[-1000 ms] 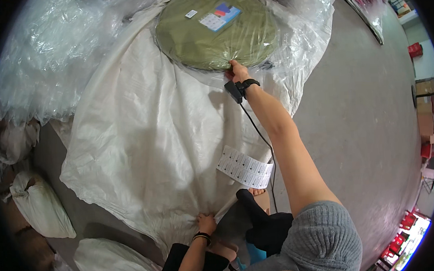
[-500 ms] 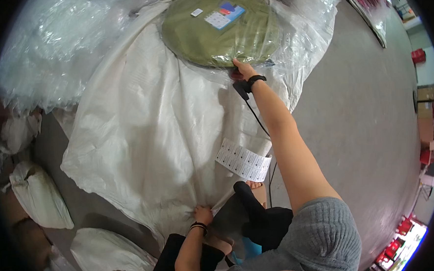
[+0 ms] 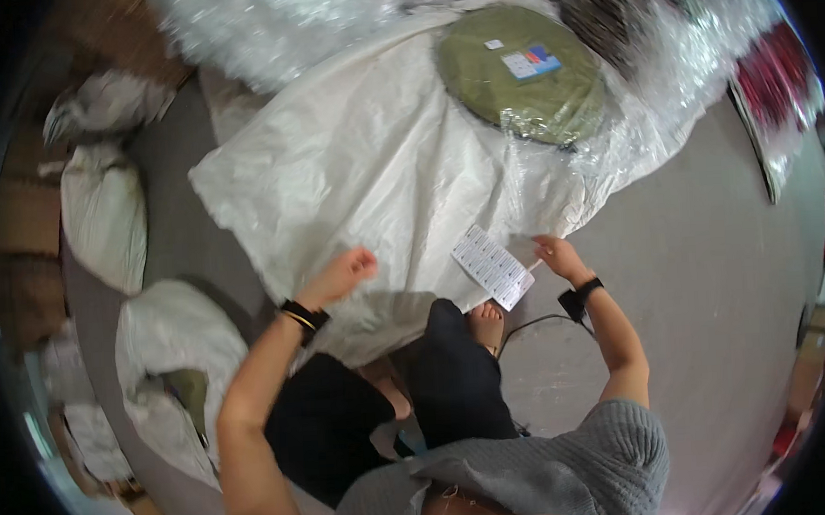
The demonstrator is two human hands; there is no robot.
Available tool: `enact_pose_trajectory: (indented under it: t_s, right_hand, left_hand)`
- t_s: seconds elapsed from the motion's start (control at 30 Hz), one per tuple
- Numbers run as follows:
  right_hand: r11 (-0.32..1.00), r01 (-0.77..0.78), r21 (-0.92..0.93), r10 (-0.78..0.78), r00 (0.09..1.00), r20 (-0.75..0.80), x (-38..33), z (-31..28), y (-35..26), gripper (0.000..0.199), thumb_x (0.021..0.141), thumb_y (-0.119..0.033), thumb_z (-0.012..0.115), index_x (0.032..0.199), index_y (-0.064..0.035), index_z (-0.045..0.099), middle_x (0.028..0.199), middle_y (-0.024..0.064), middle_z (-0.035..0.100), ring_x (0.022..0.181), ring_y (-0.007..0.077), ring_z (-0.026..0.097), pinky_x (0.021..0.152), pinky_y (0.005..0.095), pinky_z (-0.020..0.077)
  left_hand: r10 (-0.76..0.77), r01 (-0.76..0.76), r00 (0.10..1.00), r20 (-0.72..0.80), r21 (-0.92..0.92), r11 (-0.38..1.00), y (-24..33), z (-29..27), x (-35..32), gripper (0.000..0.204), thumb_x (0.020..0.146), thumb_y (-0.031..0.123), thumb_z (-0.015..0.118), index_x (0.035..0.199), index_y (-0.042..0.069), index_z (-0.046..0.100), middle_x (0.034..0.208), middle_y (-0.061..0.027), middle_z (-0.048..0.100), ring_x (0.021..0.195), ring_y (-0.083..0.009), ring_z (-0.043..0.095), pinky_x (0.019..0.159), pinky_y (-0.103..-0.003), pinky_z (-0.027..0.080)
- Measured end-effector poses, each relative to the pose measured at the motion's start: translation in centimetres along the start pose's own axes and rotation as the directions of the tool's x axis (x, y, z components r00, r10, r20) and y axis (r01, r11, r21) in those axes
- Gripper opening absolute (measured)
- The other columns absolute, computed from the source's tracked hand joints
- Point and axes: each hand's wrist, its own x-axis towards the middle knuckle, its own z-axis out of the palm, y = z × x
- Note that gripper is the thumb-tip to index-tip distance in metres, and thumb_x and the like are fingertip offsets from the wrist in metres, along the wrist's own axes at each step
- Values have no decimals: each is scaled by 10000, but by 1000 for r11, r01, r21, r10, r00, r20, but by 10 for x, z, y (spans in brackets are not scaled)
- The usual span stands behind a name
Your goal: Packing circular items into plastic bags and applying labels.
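Observation:
A flat round olive-green folded fabric item [image 3: 522, 93] in clear plastic, with a blue-and-white label on it, lies on a large white woven sheet [image 3: 353, 195]. My left hand [image 3: 343, 270] is over the sheet's near part, its fingers loosely curled with nothing visible in them; motion smears it slightly. My right hand [image 3: 564, 257] is by the sheet's right edge, fingers bent but apart, nothing seen in them. Just left of it lies a white sheet of printed labels [image 3: 492, 267]. Each wrist has a dark band, and a cable runs from the right one.
Crumpled clear plastic [image 3: 270, 32] is heaped at the far side. White sacks [image 3: 107, 217] stand at the left beside cardboard boxes [image 3: 23, 217]. A plastic-wrapped dark red stack [image 3: 772, 89] is at the far right. My bare foot [image 3: 487, 323] is close to the labels.
My right hand has left the green round item and come back near the labels. My left hand has let go of the white sheet's near edge and lifted. The view has shifted.

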Motion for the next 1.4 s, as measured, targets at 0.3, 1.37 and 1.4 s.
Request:
enact_pose_trajectory:
  t_s: [0.3, 1.37, 1.4]
  right_hand:
    - [839, -242, 487, 226, 970, 92, -192, -44, -42, 258, 850, -188, 536, 965, 41, 560, 758, 57, 598, 680, 107, 551, 628, 224, 442]
    - [990, 137, -14, -132, 976, 175, -239, -19, -375, 197, 845, -113, 538, 985, 24, 558, 814, 109, 624, 770, 158, 588, 720, 273, 447]
    - [991, 134, -18, -129, 975, 179, -241, -18, -376, 197, 845, -113, 538, 985, 24, 558, 816, 109, 624, 770, 157, 587, 721, 275, 447]
  left_hand:
    - [3, -168, 716, -698, -168, 971, 71, -104, -334, 161, 871, 192, 499, 980, 75, 523, 951, -7, 557, 862, -101, 539, 761, -240, 428]
    - [-274, 733, 312, -910, 47, 679, -269, -20, -462, 124, 713, 115, 586, 825, 68, 612, 840, -144, 577, 787, -308, 548, 686, -407, 440]
    - [-326, 701, 381, -865, 40, 712, -283, -2, -462, 113, 718, 124, 584, 811, 67, 614, 806, -153, 583, 744, -316, 550, 663, -409, 439]
